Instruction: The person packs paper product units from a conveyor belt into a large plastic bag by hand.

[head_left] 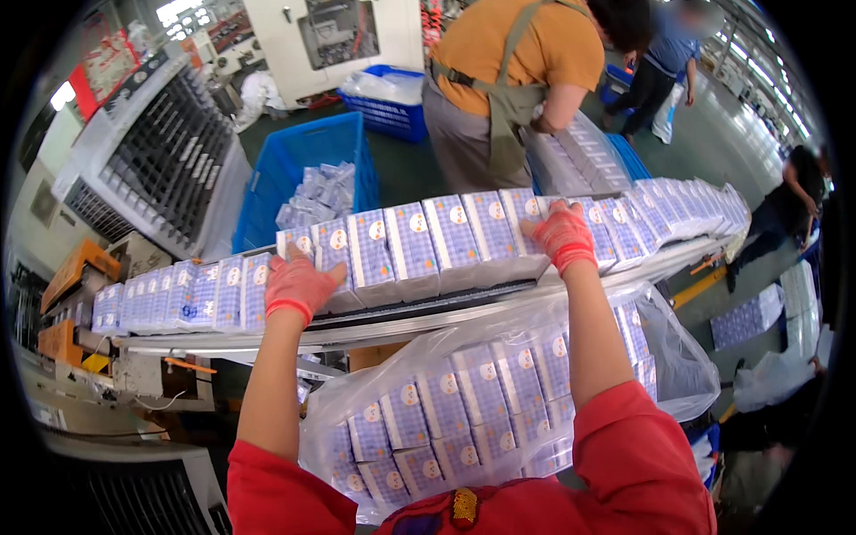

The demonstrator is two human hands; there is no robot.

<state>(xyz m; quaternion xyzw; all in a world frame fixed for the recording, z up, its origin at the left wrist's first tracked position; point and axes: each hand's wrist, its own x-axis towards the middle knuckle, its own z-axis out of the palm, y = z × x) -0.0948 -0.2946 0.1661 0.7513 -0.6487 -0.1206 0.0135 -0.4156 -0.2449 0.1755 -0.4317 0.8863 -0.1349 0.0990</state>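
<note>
A long row of blue-and-white checked tissue packs (410, 242) stands side by side on a narrow conveyor (428, 314) crossing in front of me. My left hand (301, 283), in a pinkish-red glove with bare fingertips, grips the row left of its middle, thumb toward the right. Farther right, my right hand (562, 234), gloved alike, is closed over packs with its fingers across their tops. Several packs stand between the two hands. Below the conveyor, near my body, a clear plastic bag (682, 357) holds more such packs (464, 401) in stacked rows.
Beyond the conveyor is a blue crate (308, 143) with loose packs inside. A co-worker in an orange shirt (508, 53) bends over wrapped packs (580, 160). A grey slatted machine (165, 152) stands at the left. Other people (669, 62) are farther back right.
</note>
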